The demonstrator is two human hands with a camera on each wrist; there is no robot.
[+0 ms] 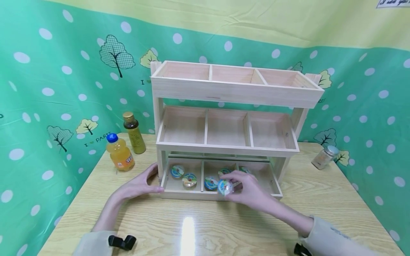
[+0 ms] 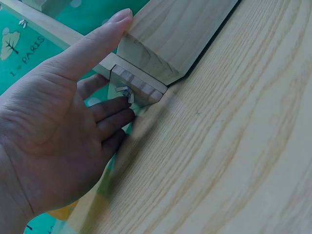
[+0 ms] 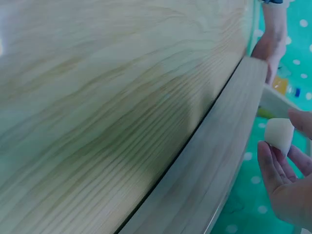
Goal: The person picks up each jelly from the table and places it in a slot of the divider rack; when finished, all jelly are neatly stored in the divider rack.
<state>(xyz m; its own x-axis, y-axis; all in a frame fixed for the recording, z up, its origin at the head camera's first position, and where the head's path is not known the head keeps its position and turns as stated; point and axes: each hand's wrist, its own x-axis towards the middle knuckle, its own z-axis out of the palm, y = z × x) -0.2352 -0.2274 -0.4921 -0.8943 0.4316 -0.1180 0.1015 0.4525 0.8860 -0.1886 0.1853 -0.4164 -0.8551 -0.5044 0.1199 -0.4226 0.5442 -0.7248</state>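
A three-tier wooden rack (image 1: 224,149) stands on the table. In its bottom tier, two small jelly cups (image 1: 189,180) with printed lids lie in the left compartment, two more in the middle one, and another in the right one, partly behind my hand. My right hand (image 1: 248,188) pinches a jelly cup (image 1: 225,187) between thumb and fingers above the middle compartment's front edge; the right wrist view shows its pale side (image 3: 279,134). At the bottom tier's left end, my left hand (image 1: 137,185) touches the front corner with its thumb, fingers loosely extended along the side near a wing nut (image 2: 126,92).
Left of the rack stand an orange drink bottle (image 1: 120,153) with a blue cap and a dark-necked bottle (image 1: 134,133) with a gold cap. A glass jar (image 1: 325,157) leans at the right. A green dotted cloth (image 1: 80,81) hangs behind the table (image 1: 243,231).
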